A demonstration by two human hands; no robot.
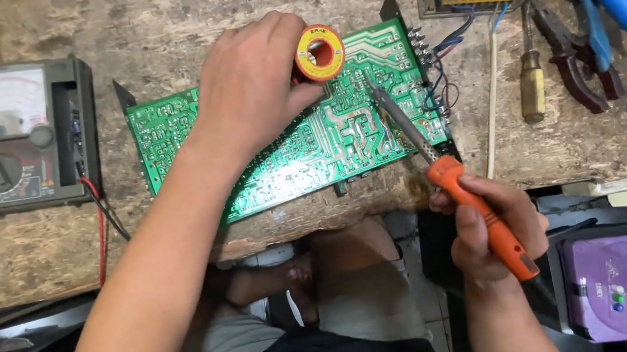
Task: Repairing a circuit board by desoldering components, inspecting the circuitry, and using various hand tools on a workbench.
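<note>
Left hand (250, 84) closed on a solder spool (319, 52), over the green circuit board (307, 138) on the worktop (173, 12). Right hand (486, 227) gripping an orange soldering iron (451, 177), tip on the board, just beside the spool.

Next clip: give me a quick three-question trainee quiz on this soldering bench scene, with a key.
1. True or false: the right hand holds the orange-handled soldering iron with its tip over the green circuit board.
2. What does the left hand hold? A) a screwdriver B) a solder spool C) pliers
3. On which side of the board does the analog multimeter lie in the picture?

Key
1. True.
2. B; the wooden-handled screwdriver and the pliers lie untouched on the bench, right of the board.
3. The left side.
</note>
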